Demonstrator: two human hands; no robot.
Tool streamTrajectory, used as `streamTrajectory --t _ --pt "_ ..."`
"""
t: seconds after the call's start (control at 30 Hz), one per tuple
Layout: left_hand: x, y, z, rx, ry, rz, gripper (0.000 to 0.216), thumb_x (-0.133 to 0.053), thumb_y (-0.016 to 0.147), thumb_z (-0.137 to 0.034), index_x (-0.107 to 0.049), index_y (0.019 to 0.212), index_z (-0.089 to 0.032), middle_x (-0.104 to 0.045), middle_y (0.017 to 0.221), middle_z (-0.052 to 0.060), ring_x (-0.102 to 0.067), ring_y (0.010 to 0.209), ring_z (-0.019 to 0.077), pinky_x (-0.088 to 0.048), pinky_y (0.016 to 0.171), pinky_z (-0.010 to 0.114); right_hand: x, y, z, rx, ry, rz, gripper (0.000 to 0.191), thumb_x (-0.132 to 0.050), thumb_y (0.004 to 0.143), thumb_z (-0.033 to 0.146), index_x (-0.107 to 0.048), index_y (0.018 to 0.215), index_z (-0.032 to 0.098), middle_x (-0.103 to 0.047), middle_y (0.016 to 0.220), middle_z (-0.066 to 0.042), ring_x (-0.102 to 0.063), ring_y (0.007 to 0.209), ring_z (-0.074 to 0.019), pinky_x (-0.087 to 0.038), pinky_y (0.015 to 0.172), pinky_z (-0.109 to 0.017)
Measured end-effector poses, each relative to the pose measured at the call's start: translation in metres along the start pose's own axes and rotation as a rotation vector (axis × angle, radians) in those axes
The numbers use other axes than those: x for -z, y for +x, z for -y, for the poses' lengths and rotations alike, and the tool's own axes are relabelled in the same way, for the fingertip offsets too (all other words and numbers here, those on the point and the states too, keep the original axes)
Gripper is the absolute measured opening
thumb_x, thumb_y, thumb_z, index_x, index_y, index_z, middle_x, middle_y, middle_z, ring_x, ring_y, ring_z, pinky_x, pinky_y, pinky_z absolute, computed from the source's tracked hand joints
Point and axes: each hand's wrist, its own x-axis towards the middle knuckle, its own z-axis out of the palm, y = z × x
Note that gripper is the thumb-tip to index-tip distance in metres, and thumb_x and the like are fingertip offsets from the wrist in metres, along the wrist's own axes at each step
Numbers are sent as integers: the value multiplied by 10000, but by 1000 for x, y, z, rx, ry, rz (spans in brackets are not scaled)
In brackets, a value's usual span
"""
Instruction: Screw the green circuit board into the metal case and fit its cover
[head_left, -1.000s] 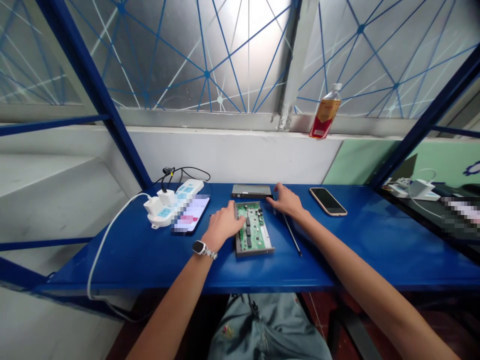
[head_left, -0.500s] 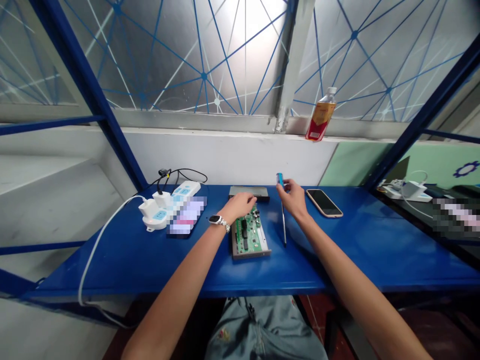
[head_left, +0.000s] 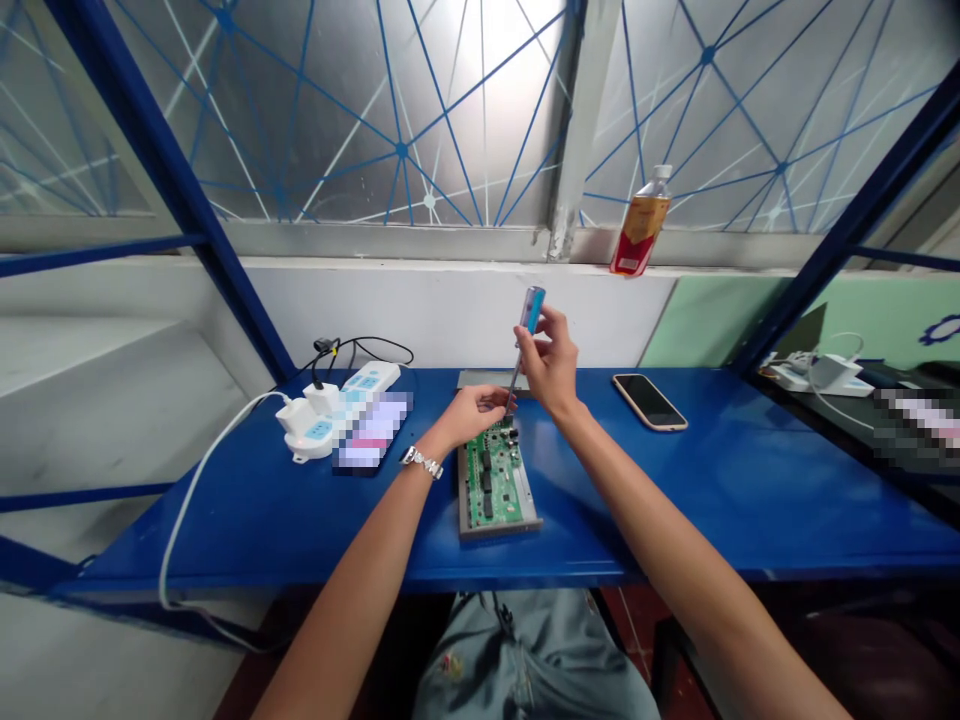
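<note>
My right hand [head_left: 551, 362] grips a screwdriver [head_left: 533, 308] by its blue and clear handle. The screwdriver leans slightly, its shaft running down to the far end of a green circuit board [head_left: 504, 487] in a grey metal tray [head_left: 501, 531]. At that far end my left hand [head_left: 476, 410], with a bracelet on the wrist, has its fingers pinched close to the shaft's tip. What the pinch holds, if anything, is too small to make out. Behind the hands lies a flat grey metal piece [head_left: 480, 379], partly covered by them.
To the left are a white power strip [head_left: 309, 441] with plugs and cables, and a phone with a blurred screen [head_left: 373, 432]. On the right lies a dark-screened phone [head_left: 649, 402]. A drink bottle [head_left: 641, 225] stands on the ledge above the blue table [head_left: 720, 500].
My right hand has moved left, bringing the screwdriver from beside the board to its far end, by my left fingers. The board and tray have shifted slightly nearer to me.
</note>
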Motion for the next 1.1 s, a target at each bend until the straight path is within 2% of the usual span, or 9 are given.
streamTrajectory --t 0.13,0.3,0.57,0.93,1.1 --pt "-1 -1 4 4 -116 -19 293 -758 826 -340 -766 1000 -105 -804 1018 144 -765 992 276 -576 967 414 -9 1 -4 23 6 100 450 -589 978 551 -494 1337 297 -577 969 -9 -495 499 -70 -399 433 -243" --pt "-2 2 14 -32 -87 -45 253 -772 815 -338 -799 947 -123 -811 998 124 -760 996 281 -577 969 415 -7 -3 -5 33 -1 161 453 -566 986 559 -502 1342 287 -578 981 -20 -523 533 -83 -418 460 -255" --pt "-1 2 12 -50 83 -86 200 -744 843 -306 -829 940 -153 -819 1003 99 -760 999 278 -586 937 381 -5 -4 -7 22 23 174 442 -564 992 527 -493 1355 284 -567 994 -21 -562 561 -89 -452 490 -260" --pt "-3 1 7 -65 119 -89 182 -715 855 -269 -827 936 -152 -821 990 92 -768 971 266 -585 941 374 -3 -3 -5 21 16 180 428 -545 995 550 -500 1337 296 -555 988 -21 -552 570 -93 -450 487 -264" --pt "-3 1 8 -63 160 -87 184 -709 861 -287 -823 918 -154 -819 1003 98 -766 960 261 -589 881 348 -3 -3 -7 18 67 197 422 -542 998 555 -510 1323 288 -568 965 -16 -545 571 -93 -446 496 -260"
